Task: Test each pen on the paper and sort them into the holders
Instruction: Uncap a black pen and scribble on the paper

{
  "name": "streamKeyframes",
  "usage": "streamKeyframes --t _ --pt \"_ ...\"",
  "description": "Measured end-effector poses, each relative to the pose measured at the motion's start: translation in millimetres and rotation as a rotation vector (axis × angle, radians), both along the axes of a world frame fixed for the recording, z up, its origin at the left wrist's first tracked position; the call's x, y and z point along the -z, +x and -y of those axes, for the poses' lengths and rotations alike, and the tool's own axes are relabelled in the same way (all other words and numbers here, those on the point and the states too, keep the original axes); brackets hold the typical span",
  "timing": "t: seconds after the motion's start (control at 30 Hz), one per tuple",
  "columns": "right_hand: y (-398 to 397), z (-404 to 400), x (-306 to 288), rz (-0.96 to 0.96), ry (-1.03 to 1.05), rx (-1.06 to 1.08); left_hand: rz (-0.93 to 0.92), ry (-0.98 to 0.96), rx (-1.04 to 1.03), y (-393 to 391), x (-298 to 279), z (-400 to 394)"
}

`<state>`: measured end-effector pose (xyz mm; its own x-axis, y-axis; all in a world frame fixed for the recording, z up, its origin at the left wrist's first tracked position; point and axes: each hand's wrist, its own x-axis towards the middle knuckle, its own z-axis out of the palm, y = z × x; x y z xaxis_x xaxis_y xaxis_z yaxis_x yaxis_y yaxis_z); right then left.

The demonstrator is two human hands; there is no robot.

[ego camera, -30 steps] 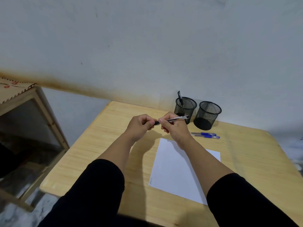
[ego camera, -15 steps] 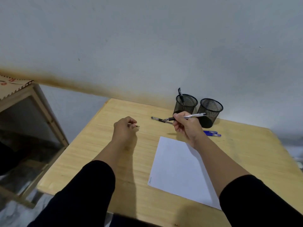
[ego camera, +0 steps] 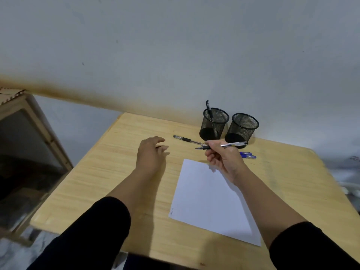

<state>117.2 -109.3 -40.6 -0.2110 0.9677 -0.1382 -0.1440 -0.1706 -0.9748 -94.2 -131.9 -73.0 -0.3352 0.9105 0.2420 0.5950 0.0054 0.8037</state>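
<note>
My right hand (ego camera: 224, 158) is shut on a black pen (ego camera: 231, 145), held level above the top edge of the white paper (ego camera: 210, 197), its bare tip pointing left. My left hand (ego camera: 152, 154) rests on the wooden table (ego camera: 109, 172) left of the paper, fingers loosely apart; I cannot tell if a cap lies under it. A second black pen (ego camera: 185, 139) lies on the table in front of the holders. Two blue pens (ego camera: 248, 155) lie behind my right hand. The left mesh holder (ego camera: 215, 123) has one black pen (ego camera: 208, 111) in it. The right mesh holder (ego camera: 243, 127) looks empty.
The holders stand against the grey wall at the table's back edge. A wooden cabinet (ego camera: 29, 145) stands off the table's left side. A small pen scribble (ego camera: 171, 211) marks the paper's near left corner.
My hands have pulled apart from the pen they both held. The left hand moved left, came down onto the table and spread its fingers. The right hand carried the pen rightward.
</note>
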Motion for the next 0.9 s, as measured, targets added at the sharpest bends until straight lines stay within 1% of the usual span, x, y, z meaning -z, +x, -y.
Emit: streamKeyframes --t 0.07,0.2,0.3,0.37,0.43,0.7,0.9 --pt "-1.8 10.0 4.4 0.012 -0.012 -0.056 0.022 -0.013 0.097 8.5 -1.2 14.1" --pt "-8.2 29.9 16.5 0.110 0.029 -0.181 -0.114 -0.114 0.279 10.5 10.4 42.8" --pt "-13.6 41.0 26.6 0.164 0.036 -0.245 -0.196 -0.119 0.365 7.2 16.7 59.5" --pt "-16.9 48.2 34.5 0.193 0.037 -0.271 -0.243 -0.106 0.382 4.7 21.4 67.1" --pt "-19.9 54.5 42.4 0.206 0.041 -0.285 -0.251 -0.104 0.370 1.5 28.2 71.0" --pt "-23.3 58.9 53.7 0.216 0.092 -0.233 -0.233 -0.078 0.389 1.4 32.8 75.5" --pt "-23.4 64.3 54.0 0.224 0.153 -0.262 -0.207 -0.078 0.379 0.5 35.6 73.2"
